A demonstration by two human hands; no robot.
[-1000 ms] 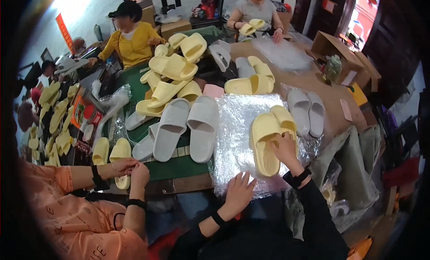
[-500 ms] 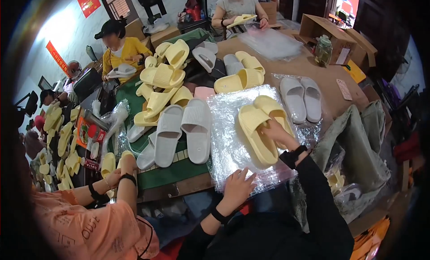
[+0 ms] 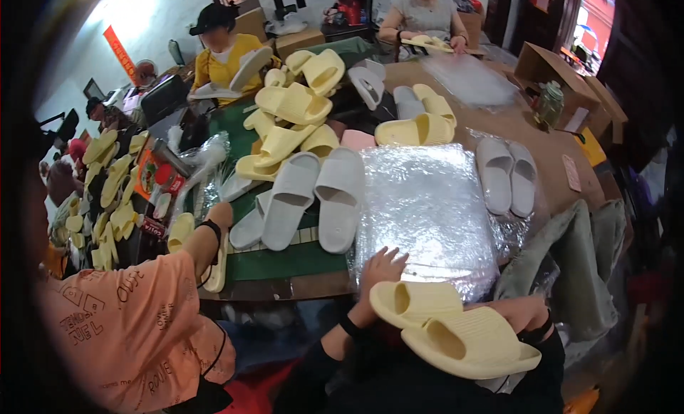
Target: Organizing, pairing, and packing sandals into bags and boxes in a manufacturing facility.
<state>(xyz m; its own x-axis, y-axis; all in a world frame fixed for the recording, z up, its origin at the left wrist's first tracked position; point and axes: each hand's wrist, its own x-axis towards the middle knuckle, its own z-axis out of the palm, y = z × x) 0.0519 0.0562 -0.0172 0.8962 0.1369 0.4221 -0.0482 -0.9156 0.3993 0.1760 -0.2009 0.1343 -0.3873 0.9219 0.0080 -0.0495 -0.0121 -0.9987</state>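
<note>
A pair of pale yellow slippers [image 3: 467,339] is close to my body at the lower middle, off the plastic. My right hand [image 3: 519,313] is closed on the pair at its far side, its fingertips partly hidden. My left hand [image 3: 382,270] rests on the near left corner of a stack of clear plastic bags [image 3: 427,207], fingers spread; a slipper covers part of its wrist side. Left of the stack, two grey slippers [image 3: 338,204] lie side by side on the green table cover.
A bagged grey pair [image 3: 507,175] sits right of the stack. Yellow slippers [image 3: 292,104] are heaped beyond. A glass jar [image 3: 548,104] and an open carton [image 3: 556,75] stand at the far right. A co-worker's arm [image 3: 206,243] is close on my left.
The yellow pair has come off the plastic stack toward my body, carried by my right hand. My left hand stays at the stack's near edge. The view has shifted slightly.
</note>
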